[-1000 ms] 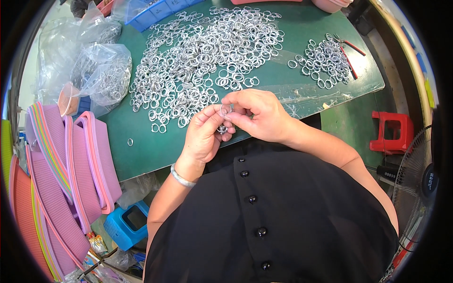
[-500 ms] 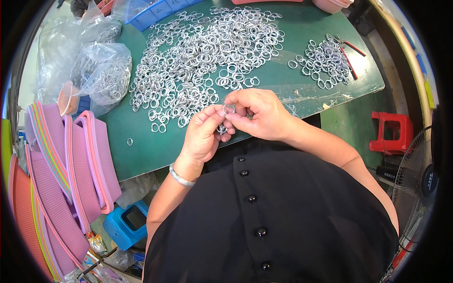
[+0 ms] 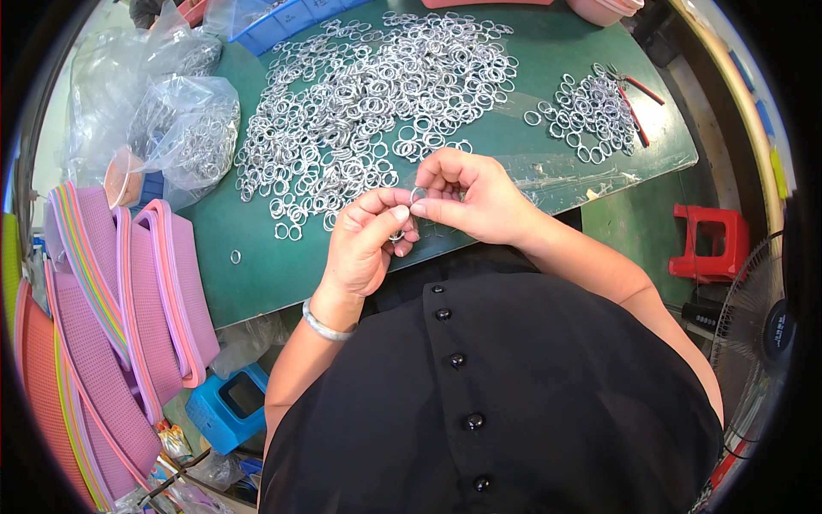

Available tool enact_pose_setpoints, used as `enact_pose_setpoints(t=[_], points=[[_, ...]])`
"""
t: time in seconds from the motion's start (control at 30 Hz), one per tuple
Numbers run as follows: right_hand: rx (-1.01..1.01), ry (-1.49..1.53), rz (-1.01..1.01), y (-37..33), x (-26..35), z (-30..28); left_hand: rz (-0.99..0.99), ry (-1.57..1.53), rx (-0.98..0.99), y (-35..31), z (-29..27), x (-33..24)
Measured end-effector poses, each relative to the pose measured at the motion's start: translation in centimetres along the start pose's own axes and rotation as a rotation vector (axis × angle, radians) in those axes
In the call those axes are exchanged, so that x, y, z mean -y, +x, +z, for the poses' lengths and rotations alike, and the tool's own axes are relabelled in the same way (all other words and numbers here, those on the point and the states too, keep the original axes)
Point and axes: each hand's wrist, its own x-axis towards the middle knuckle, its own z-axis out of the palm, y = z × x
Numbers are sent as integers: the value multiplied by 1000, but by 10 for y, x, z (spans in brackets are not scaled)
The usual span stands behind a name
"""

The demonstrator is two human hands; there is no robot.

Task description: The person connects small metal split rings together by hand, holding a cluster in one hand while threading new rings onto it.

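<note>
Right hand (image 3: pixel 484 206) is easing slightly off left hand (image 3: pixel 353 253), pinching one metal ring (image 3: pixel 413 196) above the green table's (image 3: pixel 282 283) near edge; left fingers are curling around another metal piece (image 3: pixel 396 237), mostly hidden. Single-ring handling is apparently underway, calling next for light, steady pinching; whether left index is touching the ring, cannot tell.

bright view, dark fisheye edges

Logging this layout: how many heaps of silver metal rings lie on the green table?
2: the broad heap of silver metal rings in the middle, and the smaller ring heap at right, beside red-handled metal pliers. Any beyond view can't be counted.
</note>
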Motion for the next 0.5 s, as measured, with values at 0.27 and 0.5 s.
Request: enact_pose_setpoints(t=[0.27,0.5], points=[[67,254,102,-2,-4,-2,65,70,-51,0,1,4],[12,-46,-115,-3,-9,0,8,-20,-99,0,-1,4]])
